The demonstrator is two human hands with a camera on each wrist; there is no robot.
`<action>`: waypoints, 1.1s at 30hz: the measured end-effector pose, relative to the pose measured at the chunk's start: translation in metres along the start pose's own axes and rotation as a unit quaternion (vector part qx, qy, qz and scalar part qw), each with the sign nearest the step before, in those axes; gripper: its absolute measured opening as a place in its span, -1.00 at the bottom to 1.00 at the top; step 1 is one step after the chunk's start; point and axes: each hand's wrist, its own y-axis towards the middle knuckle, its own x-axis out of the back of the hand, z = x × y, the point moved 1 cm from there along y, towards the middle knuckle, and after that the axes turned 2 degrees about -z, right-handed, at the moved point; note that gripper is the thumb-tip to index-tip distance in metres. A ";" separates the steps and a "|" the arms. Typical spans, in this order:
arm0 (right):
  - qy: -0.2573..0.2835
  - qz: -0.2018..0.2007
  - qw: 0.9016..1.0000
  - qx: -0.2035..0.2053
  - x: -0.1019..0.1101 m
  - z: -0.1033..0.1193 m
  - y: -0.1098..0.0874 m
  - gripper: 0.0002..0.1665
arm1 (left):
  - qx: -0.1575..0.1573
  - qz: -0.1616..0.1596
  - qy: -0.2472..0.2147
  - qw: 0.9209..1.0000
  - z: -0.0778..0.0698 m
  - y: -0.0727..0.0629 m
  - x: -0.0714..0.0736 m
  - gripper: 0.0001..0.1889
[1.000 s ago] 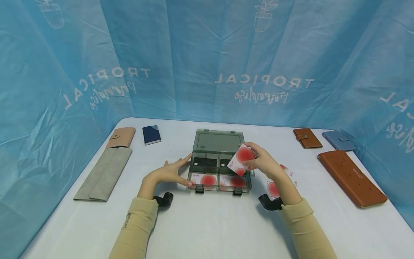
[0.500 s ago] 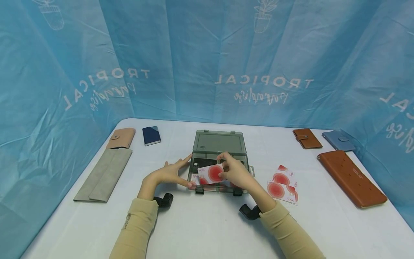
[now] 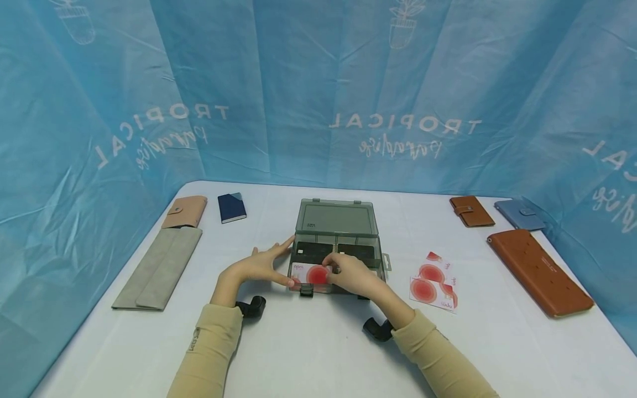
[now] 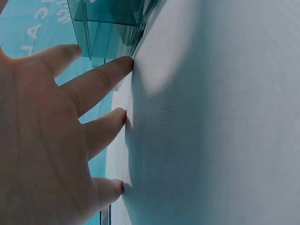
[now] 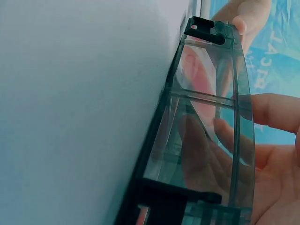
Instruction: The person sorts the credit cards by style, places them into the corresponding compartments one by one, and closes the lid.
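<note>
A green see-through compartment box (image 3: pixel 339 218) stands on the table with its lid laid back. Black cards (image 3: pixel 355 251) lie in its two rear compartments. My right hand (image 3: pixel 352 275) pinches the right edge of a white card with a red circle (image 3: pixel 309 273) over the front left compartment. Through the clear box wall in the right wrist view, the card (image 5: pixel 199 75) looks tilted, with fingertips beside it. My left hand (image 3: pixel 261 265), fingers spread, touches the box's left side. In the left wrist view its fingertips reach the tablecloth and box wall (image 4: pixel 110 35). The front right compartment is mostly hidden.
More red-circle cards (image 3: pixel 432 290) lie to the right of the box. At the left are a grey pouch (image 3: pixel 158 268), a beige wallet (image 3: pixel 186 211) and a navy notebook (image 3: pixel 231 208). On the right lie brown wallets (image 3: pixel 539 273) and a blue wallet (image 3: pixel 520 214).
My right hand has carried the card left from above the box's right side and lowered it to the front left compartment. The left hand has stayed at the box's side.
</note>
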 end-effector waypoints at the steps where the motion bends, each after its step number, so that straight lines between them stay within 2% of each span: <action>1: -0.004 0.003 1.000 0.001 0.000 0.000 0.000 -0.71 | 0.000 0.000 0.001 1.000 0.000 0.000 0.000 0.22; 8: -0.052 0.032 0.998 0.010 0.000 -0.003 0.000 -0.63 | 0.006 -0.003 0.010 1.000 -0.002 -0.002 0.000 0.21; 12: -0.036 0.033 0.999 0.010 0.001 -0.006 -0.003 -0.60 | 0.008 0.000 0.008 1.000 -0.002 -0.002 -0.001 0.21; 16: 0.003 -0.003 0.999 0.039 0.007 -0.010 -0.011 -0.66 | 0.004 0.002 0.005 1.000 -0.002 -0.002 -0.001 0.21; 20: 0.043 -0.051 0.995 0.072 0.021 -0.020 -0.024 -0.72 | -0.001 0.005 0.001 1.000 -0.002 -0.002 -0.001 0.20; 23: 0.069 -0.086 0.991 0.073 0.037 -0.034 -0.037 -0.74 | -0.001 0.005 0.001 1.000 -0.002 -0.002 -0.001 0.20; 26: 0.086 -0.103 0.989 0.058 0.055 -0.051 -0.050 -0.74 | 0.001 0.003 0.004 1.000 -0.002 -0.002 -0.001 0.20; 29: 0.080 -0.082 0.993 0.037 0.069 -0.073 -0.061 -0.69 | 0.002 0.003 0.009 1.000 -0.002 -0.002 0.000 0.20; 33: 0.031 -0.010 0.999 -0.011 0.082 -0.098 -0.075 -0.46 | 0.002 0.000 0.011 1.000 -0.002 -0.002 0.001 0.20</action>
